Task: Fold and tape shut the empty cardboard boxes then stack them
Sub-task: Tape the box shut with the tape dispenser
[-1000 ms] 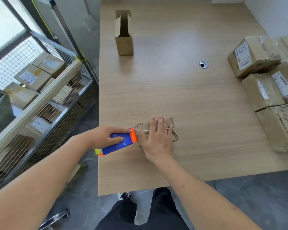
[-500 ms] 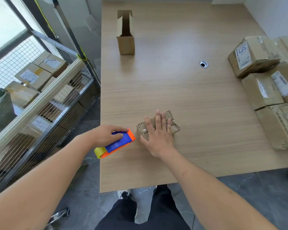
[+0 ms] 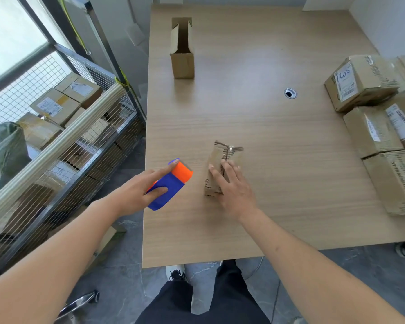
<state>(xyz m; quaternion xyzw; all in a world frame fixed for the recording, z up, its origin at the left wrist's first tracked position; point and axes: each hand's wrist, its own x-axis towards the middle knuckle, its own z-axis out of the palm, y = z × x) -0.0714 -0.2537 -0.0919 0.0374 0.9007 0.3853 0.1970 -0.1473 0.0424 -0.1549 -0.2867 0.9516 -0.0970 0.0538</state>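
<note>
tabletop: small box now turned lengthwise.

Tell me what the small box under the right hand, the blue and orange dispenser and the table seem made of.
Small box: brown corrugated cardboard, matte, with glossy clear tape on top. Dispenser: probably plastic, going by its smooth, saturated blue and orange. Table: wood-grain surface, likely laminate, with a faint sheen.

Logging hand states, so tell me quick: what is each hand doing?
Left hand: holds the tape dispenser.
Right hand: grips the small cardboard box.
</note>
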